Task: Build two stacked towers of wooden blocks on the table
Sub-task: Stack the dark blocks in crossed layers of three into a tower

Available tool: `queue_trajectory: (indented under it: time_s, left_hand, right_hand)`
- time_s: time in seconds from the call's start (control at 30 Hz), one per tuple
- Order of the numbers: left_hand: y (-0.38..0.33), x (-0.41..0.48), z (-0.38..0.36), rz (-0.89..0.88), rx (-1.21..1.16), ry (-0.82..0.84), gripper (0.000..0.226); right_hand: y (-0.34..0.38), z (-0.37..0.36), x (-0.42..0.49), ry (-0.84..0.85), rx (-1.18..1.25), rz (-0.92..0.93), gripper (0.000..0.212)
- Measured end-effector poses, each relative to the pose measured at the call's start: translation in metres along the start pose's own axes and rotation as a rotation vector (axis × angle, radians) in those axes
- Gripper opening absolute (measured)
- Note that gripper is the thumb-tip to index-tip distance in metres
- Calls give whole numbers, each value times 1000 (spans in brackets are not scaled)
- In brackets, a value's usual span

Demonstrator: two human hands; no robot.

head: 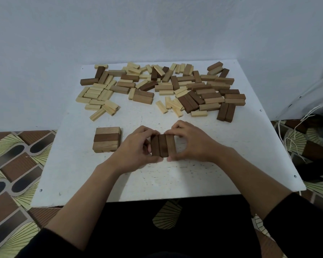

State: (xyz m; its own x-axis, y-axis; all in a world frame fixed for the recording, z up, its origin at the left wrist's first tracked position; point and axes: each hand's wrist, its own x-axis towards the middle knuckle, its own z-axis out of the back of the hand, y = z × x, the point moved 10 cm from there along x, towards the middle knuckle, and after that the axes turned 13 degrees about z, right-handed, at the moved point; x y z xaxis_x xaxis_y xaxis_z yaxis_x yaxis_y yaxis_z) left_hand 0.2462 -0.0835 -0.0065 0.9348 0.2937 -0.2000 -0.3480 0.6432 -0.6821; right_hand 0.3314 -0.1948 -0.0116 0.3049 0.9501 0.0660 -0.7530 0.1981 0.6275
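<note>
Both hands work together at the near centre of the table [175,179]: the left hand [136,148] and the right hand [192,144] grip one row of three dark blocks [163,145] between them. Progress is judged as early. The largest share of the material, a pile of loose blocks [162,88] in pale, mid-brown and dark wood, lies scattered flat across the far half of the table and is not yet used. One low stack [107,139] stands at the near left, just beside the left hand but apart from it. Its top layer is three blocks laid side by side, pale, dark, pale, running left to right; edges of a lower layer show beneath it, so it appears to be two layers high. The row of three dark blocks, lying side by side and running near to far, is judged to be the first layer of the second tower, right of the low stack. Whether this row rests on the table or is held just above it cannot be told. Nearly all of the stacking on both towers is left to do. Pose: both forearms [93,183] reach in from the near edge and converge, dark sleeves [306,220] pushed back. Each hand is curled round its own side of the row. The fingers [149,134] hook over the far ends of the blocks and the thumbs [157,160] press against the near ends, squeezing the three blocks flush.
</note>
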Motion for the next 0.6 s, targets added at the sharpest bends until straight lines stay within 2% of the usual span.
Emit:
queue_trajectory:
  time_s: [0.13, 0.4, 0.6]
  left_hand:
    - [6, 0, 1, 52, 6, -35, 79]
    - [5, 5, -1, 62, 39, 16, 61]
    - [1, 9, -3, 50, 64, 22, 68]
  right_hand:
    - [-1, -1, 1, 6, 5, 7, 73]
    - [1, -2, 4, 26, -2, 28, 59]
    - [4, -1, 3, 8, 20, 33, 55]
